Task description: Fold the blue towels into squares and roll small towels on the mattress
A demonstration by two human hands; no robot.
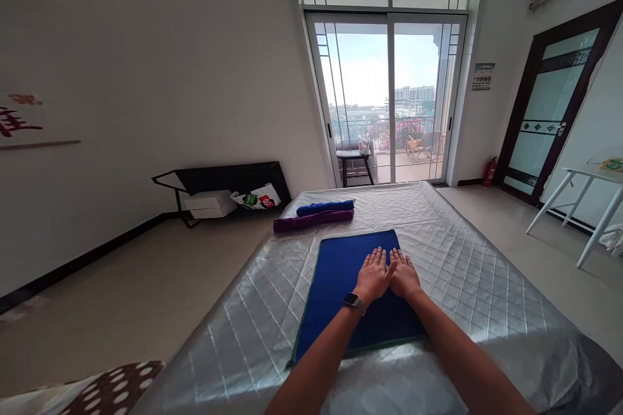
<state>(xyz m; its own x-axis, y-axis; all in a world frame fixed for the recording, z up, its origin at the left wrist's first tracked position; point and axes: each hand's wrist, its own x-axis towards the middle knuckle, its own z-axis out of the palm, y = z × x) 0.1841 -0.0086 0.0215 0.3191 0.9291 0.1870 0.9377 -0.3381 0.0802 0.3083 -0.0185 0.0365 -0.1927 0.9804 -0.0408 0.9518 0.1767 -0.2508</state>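
A blue cloth with a green edge lies spread out flat on a silver quilted cover. My left hand, with a watch on its wrist, rests palm down on the cloth, fingers stretched out. Beside it, my right hand lies flat near the cloth's right edge, its fingers straight. The two hands meet at the thumbs. Beyond the cloth, at the far left of the cover, are a rolled blue cloth and a rolled purple cloth, side by side.
A black rack with white boxes stands by the left wall. Sliding glass doors are at the back, with a dark stool behind them. To the right are a white table and a red fire extinguisher.
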